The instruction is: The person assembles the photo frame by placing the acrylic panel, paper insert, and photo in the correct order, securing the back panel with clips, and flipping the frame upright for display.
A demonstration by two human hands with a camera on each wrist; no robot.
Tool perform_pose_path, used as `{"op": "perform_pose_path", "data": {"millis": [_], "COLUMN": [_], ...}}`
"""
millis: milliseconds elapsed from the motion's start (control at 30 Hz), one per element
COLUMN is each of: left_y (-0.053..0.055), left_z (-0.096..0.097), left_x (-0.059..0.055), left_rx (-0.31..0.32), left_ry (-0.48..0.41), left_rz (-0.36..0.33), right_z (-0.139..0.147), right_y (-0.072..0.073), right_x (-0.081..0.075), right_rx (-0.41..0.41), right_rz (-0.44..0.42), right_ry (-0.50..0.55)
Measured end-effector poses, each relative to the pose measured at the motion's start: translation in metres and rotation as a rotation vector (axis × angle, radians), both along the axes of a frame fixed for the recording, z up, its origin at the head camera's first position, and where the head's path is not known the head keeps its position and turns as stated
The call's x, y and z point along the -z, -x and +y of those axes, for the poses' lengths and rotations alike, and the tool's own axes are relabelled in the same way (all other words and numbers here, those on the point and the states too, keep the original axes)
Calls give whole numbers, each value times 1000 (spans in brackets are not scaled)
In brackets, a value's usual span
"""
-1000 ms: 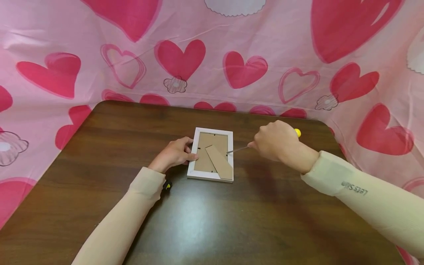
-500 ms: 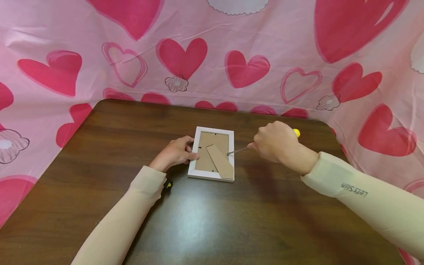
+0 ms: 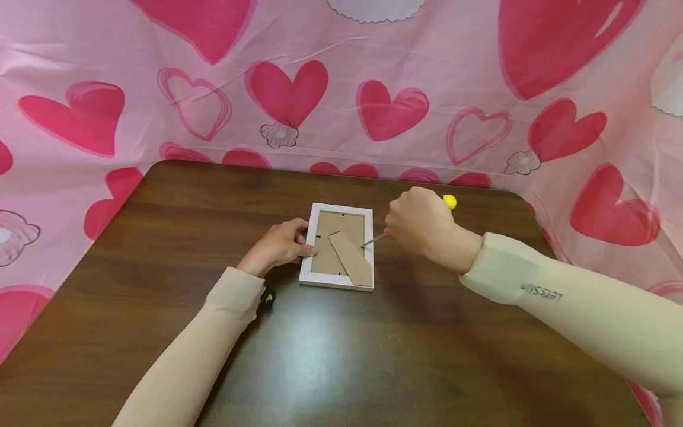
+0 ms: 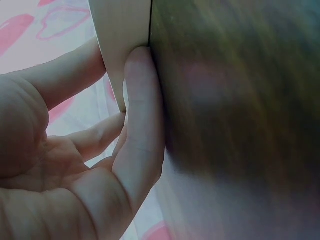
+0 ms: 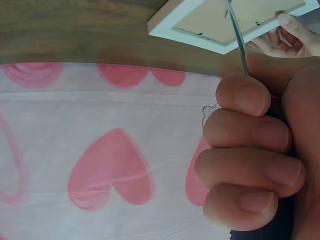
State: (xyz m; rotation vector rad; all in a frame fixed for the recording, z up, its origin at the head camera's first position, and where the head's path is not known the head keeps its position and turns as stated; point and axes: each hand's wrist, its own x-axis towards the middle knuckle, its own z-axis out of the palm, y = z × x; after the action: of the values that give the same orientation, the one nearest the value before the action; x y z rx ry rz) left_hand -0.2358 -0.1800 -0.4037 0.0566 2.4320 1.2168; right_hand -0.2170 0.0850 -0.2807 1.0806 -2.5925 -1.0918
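Note:
A white picture frame (image 3: 329, 280) lies face down on the table, its brown backing board (image 3: 325, 261) and slanting cardboard stand leg (image 3: 352, 261) on top. Small dark tabs show along the board's edges. My left hand (image 3: 280, 244) grips the frame's left side, thumb over the border and fingers along the outer edge; in the left wrist view a finger (image 4: 145, 100) lies along the side wall. In my right hand (image 3: 421, 219) is a screwdriver (image 3: 375, 239) with a yellow end, fingers curled round its dark handle (image 5: 265, 220). Its tip meets the board's right edge, by the border.
The dark wooden table (image 3: 309, 367) extends around the frame on every side. Behind it and at both sides hangs a pink cloth (image 3: 341, 136) with heart prints. A small black and yellow item (image 3: 268, 296) shows by the left wrist.
My right hand has shifted left toward the frame and the screwdriver stands steeper, its tip still at the board's right edge. My left hand keeps its hold on the frame.

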Motion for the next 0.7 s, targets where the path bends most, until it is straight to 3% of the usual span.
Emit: {"op": "perform_pose_path", "data": {"millis": [400,533,700], "left_y": [2,1,2], "left_z": [-4,-5,-2], "left_x": [-1,1,0], "left_rx": [2,-3,-9], "left_ry": [1,8,2], "left_rz": [10,-3,-13], "right_z": [-17,-12,15], "right_y": [8,20,32], "right_x": [-3,-7,-10], "right_rx": [33,112,311], "right_rz": [4,-110,-303], "right_ry": [-49,-25,120]}}
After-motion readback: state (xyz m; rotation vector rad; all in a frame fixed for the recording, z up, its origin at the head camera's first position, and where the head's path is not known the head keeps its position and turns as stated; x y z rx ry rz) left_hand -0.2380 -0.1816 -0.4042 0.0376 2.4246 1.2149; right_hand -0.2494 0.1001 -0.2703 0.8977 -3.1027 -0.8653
